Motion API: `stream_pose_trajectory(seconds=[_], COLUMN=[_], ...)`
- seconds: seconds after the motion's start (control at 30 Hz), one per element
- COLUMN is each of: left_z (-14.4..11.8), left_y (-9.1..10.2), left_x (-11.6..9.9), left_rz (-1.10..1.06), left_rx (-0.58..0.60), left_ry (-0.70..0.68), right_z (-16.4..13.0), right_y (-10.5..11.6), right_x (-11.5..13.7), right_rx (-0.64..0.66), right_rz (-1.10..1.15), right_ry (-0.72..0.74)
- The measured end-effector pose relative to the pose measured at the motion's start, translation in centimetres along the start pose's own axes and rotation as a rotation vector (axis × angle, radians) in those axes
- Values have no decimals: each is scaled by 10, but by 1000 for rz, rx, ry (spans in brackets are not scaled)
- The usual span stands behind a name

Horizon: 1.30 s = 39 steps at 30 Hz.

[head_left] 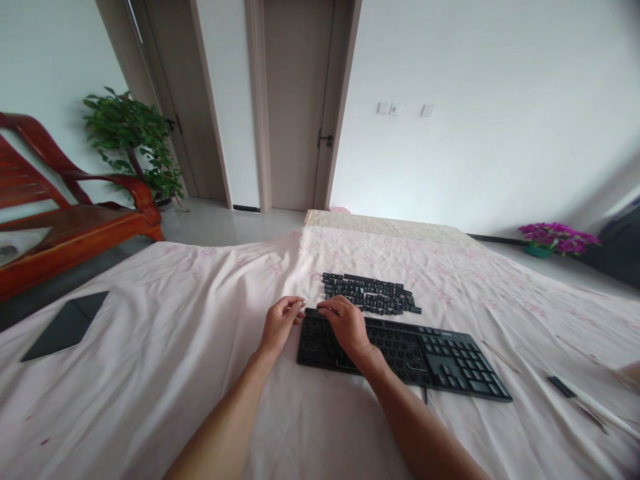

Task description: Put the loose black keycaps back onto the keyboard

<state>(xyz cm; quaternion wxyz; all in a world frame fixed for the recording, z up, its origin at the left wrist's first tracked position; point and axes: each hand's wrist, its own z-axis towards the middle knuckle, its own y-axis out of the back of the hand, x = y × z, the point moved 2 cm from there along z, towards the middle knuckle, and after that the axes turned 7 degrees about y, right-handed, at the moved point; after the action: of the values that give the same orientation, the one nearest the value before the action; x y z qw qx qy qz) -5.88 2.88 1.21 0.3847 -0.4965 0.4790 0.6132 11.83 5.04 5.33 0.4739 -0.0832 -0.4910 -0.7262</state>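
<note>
A black computer keyboard (pixel 400 357) lies on a pink-patterned cloth. Its left and middle parts are bare of keycaps, while keys remain on the right block. Just left of the keyboard's far left corner is my left hand (pixel 280 320), thumb and fingertips pressed together; whatever they hold is too small to name. My right hand (pixel 347 323) reaches over the keyboard's far left edge with its fingers pinched, and its content cannot be made out. Beyond both hands, loose black keycaps (pixel 370 293) are laid out in rows.
A thin stick (pixel 501 356) lies right of the keyboard, and a black-ended brush-like tool (pixel 563 387) farther right. A dark flat tablet-like panel (pixel 67 325) rests at left. Beyond the cloth stand a wooden bench (pixel 75 217), a leafy plant (pixel 133 137) and purple flowers (pixel 557 238).
</note>
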Motion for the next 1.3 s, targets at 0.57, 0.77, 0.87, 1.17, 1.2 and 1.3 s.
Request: stream_pose_trajectory(seconds=[0.57, 0.77, 0.87, 1.17, 1.2, 1.3], left_z=[1, 3, 4, 4, 4, 4], left_y=[3, 3, 4, 3, 3, 3], left_x=[9, 11, 12, 14, 14, 13], left_rz=[631, 636, 636, 631, 628, 622], left_rx=[-48, -35, -28, -36, -39, -37], left_ry=[-261, -261, -261, -261, -261, -266], right_z=[15, 19, 22, 18, 18, 18], right_y=[-25, -28, -30, -37, -36, -33], right_x=[-1, 10, 16, 22, 22, 20], right_rx=[182, 266, 307, 356, 358, 365], right_rz=[-299, -460, -557, -663, -667, -644], right_ry=[36, 83, 112, 177, 174, 140])
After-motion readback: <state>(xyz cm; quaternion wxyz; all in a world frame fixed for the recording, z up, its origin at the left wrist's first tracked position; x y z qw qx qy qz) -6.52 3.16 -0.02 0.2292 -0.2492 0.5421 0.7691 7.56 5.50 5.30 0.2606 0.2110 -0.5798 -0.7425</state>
